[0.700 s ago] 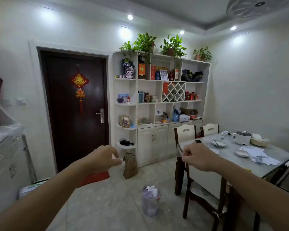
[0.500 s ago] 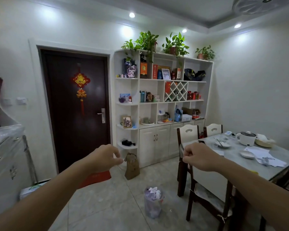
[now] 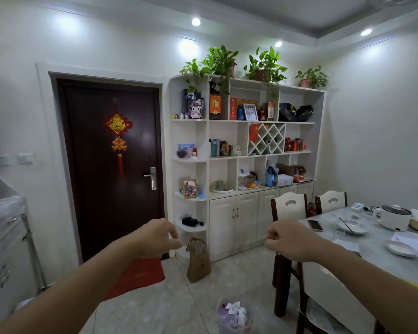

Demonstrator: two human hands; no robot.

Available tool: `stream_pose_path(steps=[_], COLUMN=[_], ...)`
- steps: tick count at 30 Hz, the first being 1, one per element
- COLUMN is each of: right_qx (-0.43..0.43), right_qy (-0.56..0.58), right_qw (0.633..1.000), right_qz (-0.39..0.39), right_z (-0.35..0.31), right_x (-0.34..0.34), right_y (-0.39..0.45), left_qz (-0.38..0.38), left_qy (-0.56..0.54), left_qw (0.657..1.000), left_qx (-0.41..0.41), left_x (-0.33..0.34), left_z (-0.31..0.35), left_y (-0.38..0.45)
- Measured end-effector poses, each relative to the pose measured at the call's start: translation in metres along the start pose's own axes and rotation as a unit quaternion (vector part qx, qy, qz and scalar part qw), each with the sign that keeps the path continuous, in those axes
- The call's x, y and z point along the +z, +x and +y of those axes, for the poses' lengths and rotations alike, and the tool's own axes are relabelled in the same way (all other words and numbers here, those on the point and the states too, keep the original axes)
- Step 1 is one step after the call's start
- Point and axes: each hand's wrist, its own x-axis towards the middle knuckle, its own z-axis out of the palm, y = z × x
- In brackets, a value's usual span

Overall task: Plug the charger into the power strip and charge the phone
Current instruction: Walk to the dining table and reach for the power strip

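A dark phone [image 3: 315, 225] lies flat on the grey dining table [image 3: 377, 255] near its far left corner. A white power strip [image 3: 357, 207] sits at the table's far edge, beside a white electric pot [image 3: 393, 216]. I see no charger. Both my arms are stretched out in front of me at chest height, well short of the table's objects. My left hand [image 3: 158, 237] is loosely curled with thumb and fingertips nearly touching, holding nothing. My right hand [image 3: 287, 239] is closed in a fist, also with nothing in it.
Two white-backed chairs [image 3: 290, 206] stand at the table's far end and one [image 3: 323, 292] at its near side. Bowls with chopsticks [image 3: 350, 227], a plate [image 3: 399, 248] and papers lie on the table. A bin [image 3: 234, 314], a brown bag [image 3: 198, 260] and a red mat are on the floor.
The view has shifted slightly, bringing the table and phone more into sight. Both hands keep the same pose, held out in front.
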Motion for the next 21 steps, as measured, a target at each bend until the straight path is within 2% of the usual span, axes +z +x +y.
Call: stream_pose_path(steps=[5, 11, 21], right_qx=[0.013, 0.027, 0.086], right_qy=[0.002, -0.006, -0.004], right_qw=[1.000, 1.000, 0.996], right_qz=[-0.010, -0.012, 0.019], right_z=[0.030, 0.048, 0.041], right_x=[-0.002, 0.008, 0.037], right_y=[0.085, 0.175, 0.328], left_qz=[0.010, -0.012, -0.059], left_qy=[-0.004, -0.023, -0.013], left_qw=[1.000, 1.000, 0.996], left_qx=[0.006, 0.018, 0.064], left_x=[-0.007, -0.009, -0.040], left_z=[-0.014, -0.040, -0.120], left_y=[0.089, 0.186, 0.347])
